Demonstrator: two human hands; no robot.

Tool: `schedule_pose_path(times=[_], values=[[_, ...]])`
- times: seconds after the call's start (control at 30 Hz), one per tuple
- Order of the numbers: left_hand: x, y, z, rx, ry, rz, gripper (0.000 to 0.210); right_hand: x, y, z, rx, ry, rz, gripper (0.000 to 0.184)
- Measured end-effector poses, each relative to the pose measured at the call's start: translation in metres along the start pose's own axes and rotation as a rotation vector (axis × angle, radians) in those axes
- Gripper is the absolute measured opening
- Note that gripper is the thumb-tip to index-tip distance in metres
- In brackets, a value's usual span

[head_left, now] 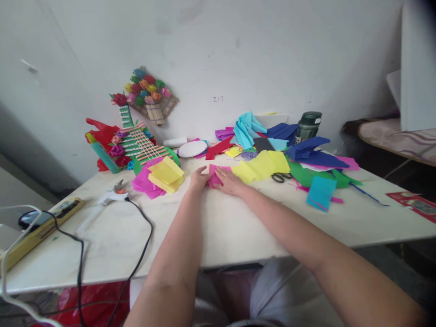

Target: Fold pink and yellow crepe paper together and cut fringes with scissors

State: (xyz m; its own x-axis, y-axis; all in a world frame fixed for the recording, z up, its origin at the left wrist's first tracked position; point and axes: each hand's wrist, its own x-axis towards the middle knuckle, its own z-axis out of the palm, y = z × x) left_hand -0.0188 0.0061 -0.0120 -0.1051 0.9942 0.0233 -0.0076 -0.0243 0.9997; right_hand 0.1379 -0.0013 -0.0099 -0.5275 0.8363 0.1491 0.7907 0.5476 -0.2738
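Note:
A small folded piece of pink crepe paper [214,176] lies on the white table between my two hands. My right hand [230,181] rests flat on its right part, fingers stretched out over the paper. At the paper's left edge is my left hand [199,178], thumb apart from the fingers and touching the edge; its fingertips are hard to make out. Yellow crepe paper [262,165] spreads just beyond my right hand, with dark-handled scissors [281,177] beside it. Left of my left hand, folded yellow paper [166,175] sits on magenta paper [145,181].
A white glue gun [114,195] with a black cord lies at left, near a power strip [41,229]. Behind stands a flower-decorated paper guitar [136,143]. A dark green bottle [308,125], blue paper [316,152] and a teal sheet [321,194] are at right.

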Motion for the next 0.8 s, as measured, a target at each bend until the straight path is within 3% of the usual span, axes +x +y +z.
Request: schedule_pose_path(times=[0.23, 0.8], values=[[-0.0002, 0.0007, 0.0006, 0.025, 0.034, -0.009, 0.069, 0.0009, 0.0008, 0.0017, -0.028, -0.040, -0.007, 0.066], [-0.0014, 0.0033, -0.0004, -0.039, 0.011, -0.039, 0.073, -0.0030, 0.0004, -0.0023, -0.033, 0.002, -0.063, 0.061]])
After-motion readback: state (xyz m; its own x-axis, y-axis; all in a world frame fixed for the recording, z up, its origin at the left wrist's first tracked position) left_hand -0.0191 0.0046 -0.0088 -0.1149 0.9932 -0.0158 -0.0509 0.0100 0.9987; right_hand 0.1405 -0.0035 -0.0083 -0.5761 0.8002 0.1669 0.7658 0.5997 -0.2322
